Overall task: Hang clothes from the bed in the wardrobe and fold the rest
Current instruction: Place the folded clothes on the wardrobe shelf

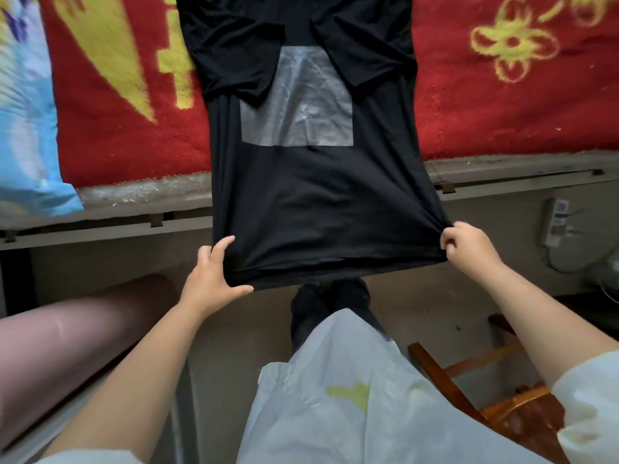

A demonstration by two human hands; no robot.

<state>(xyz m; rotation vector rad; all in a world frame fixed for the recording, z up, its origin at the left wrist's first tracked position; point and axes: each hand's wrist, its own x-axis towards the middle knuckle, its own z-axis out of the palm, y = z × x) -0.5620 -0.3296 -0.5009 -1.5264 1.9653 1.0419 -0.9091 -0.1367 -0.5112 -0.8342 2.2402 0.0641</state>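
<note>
Over the red blanket, the left hand and right hand are pinching the black T-shirt hem corners; lifting both evenly should be keeping the fold square.

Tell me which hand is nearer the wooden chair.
Right. The right hand grips the shirt hem above the chair; the left hand is across the hem, farther away.

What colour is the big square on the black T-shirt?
The square patch on the black T-shirt is shiny silver-grey, seen best in the head view.
</note>
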